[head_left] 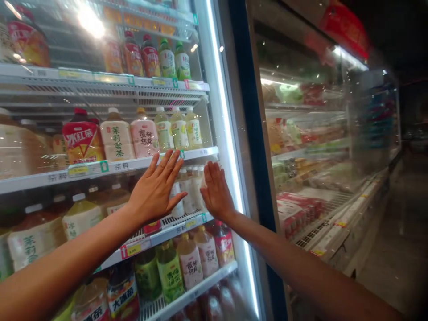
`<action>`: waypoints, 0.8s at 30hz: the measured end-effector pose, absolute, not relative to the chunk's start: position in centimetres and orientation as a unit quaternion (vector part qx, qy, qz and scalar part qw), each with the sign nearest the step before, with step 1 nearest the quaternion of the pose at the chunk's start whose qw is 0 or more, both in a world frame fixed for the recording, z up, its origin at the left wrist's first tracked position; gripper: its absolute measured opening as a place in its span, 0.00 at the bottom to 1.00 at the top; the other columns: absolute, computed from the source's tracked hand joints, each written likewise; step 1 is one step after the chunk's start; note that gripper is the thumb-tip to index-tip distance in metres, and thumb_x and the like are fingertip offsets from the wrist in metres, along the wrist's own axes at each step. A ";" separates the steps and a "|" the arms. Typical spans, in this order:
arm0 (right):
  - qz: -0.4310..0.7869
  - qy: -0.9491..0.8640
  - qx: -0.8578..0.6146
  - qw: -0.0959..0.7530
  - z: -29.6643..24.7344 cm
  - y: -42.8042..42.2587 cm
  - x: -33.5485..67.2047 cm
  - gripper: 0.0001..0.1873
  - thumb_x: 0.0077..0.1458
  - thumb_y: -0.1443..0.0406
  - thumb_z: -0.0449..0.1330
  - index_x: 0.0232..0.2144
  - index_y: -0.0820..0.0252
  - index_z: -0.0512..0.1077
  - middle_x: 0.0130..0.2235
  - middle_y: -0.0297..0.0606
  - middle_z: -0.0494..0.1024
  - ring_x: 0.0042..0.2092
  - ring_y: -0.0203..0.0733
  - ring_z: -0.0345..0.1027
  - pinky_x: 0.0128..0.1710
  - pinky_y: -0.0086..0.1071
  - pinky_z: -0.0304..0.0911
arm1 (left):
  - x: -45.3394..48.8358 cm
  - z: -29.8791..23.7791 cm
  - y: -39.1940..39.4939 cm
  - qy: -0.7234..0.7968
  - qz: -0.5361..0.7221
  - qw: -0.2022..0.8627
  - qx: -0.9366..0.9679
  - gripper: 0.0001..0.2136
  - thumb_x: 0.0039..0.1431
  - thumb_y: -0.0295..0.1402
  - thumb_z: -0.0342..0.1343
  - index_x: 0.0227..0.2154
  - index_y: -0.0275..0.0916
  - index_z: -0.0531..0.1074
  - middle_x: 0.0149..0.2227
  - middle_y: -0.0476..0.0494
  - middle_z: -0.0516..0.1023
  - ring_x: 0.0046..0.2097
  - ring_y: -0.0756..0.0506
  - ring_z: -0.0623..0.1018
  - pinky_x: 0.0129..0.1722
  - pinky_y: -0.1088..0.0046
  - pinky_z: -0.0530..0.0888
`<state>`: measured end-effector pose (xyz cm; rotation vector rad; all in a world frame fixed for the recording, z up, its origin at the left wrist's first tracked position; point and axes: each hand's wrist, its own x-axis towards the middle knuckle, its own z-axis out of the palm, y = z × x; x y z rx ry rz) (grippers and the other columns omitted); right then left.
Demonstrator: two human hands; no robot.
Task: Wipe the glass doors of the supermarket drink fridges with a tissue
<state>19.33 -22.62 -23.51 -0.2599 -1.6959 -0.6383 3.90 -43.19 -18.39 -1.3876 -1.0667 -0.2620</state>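
Note:
My left hand [157,187] is held up flat with its fingers stretched out and thumb apart, palm toward a lit drinks cooler. To its right, my right hand [217,189] is raised too, its fingers straight and close together. Neither hand holds anything. Glare suggests glass before the shelves; whether my hands touch it I cannot tell. Beyond my left fingertips, a pink-labelled bottle [145,133] and small pale bottles [179,130] stand on a shelf [157,161]. White bottles behind my hands are partly hidden.
A bright light strip [230,133] and dark upright frame [254,147] edge the cooler. Right of it stands an open-fronted chiller [337,218] with packaged goods, beside a dim floor [394,240]. Large red-labelled bottles [82,138] stand to the left.

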 end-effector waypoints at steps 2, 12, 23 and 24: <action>-0.260 -0.716 -0.158 0.628 -21.7 -21.5 20.0 0.38 0.73 0.59 0.38 0.71 0.54 0.15 0.76 0.38 0.25 0.76 0.51 0.24 0.73 0.60 0.39 | 3.9 -18.3 -42.9 -0.470 -0.117 0.627 -0.610 0.38 0.70 0.52 0.40 0.72 0.27 0.44 0.75 0.28 0.44 0.76 0.37 0.38 0.74 0.49 0.45; -0.279 -0.745 -0.132 0.591 -27.5 -25.7 17.6 0.42 0.72 0.53 0.41 0.73 0.62 0.21 0.77 0.44 0.30 0.76 0.53 0.25 0.74 0.58 0.41 | 1.7 -20.9 -44.5 -0.444 -0.133 0.628 -0.626 0.36 0.71 0.50 0.40 0.70 0.25 0.51 0.74 0.30 0.48 0.76 0.38 0.41 0.75 0.53 0.42; -0.342 -0.778 -0.019 0.526 -23.7 -34.3 11.1 0.52 0.67 0.44 0.46 0.73 0.66 0.21 0.76 0.47 0.28 0.76 0.56 0.21 0.73 0.59 0.41 | -4.6 -21.6 -54.9 -0.509 -0.112 0.647 -0.556 0.39 0.69 0.50 0.46 0.72 0.27 0.45 0.75 0.31 0.44 0.76 0.37 0.42 0.75 0.51 0.42; -0.359 -0.785 0.005 0.505 -23.4 -35.1 10.6 0.53 0.66 0.43 0.47 0.73 0.65 0.21 0.76 0.47 0.30 0.76 0.56 0.21 0.73 0.58 0.42 | -5.4 -21.9 -56.1 -0.515 -0.106 0.646 -0.554 0.39 0.69 0.50 0.46 0.72 0.28 0.44 0.75 0.31 0.44 0.76 0.37 0.42 0.75 0.52 0.42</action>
